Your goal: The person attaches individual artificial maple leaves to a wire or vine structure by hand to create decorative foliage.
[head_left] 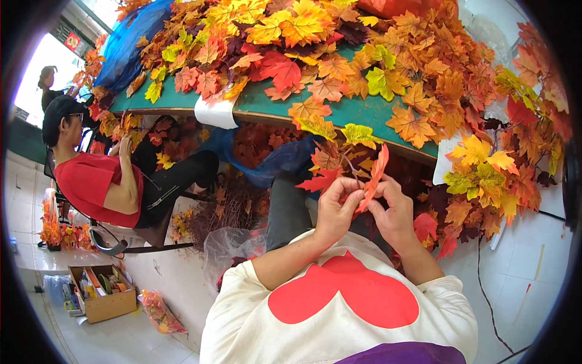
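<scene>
Close together over my lap, both hands work at a small spray of artificial maple leaves. My left hand [337,208] pinches the thin stem of the leaf spray [350,148], whose leaves are yellow-green, orange and red. In my right hand [391,209], thumb and fingers pinch a red-orange maple leaf [377,176] beside that stem. Whether the leaf is joined to the stem is hidden by my fingers. Just beyond my hands runs the edge of the green table [364,115], heaped with loose artificial leaves [291,24].
Leafy garlands [485,176] hang off the table's right end. At left sits a person in a red shirt [100,188], handling leaves. A blue plastic bag [260,161] lies under the table. A cardboard box [109,303] of supplies and a filled bag [160,310] stand on the floor.
</scene>
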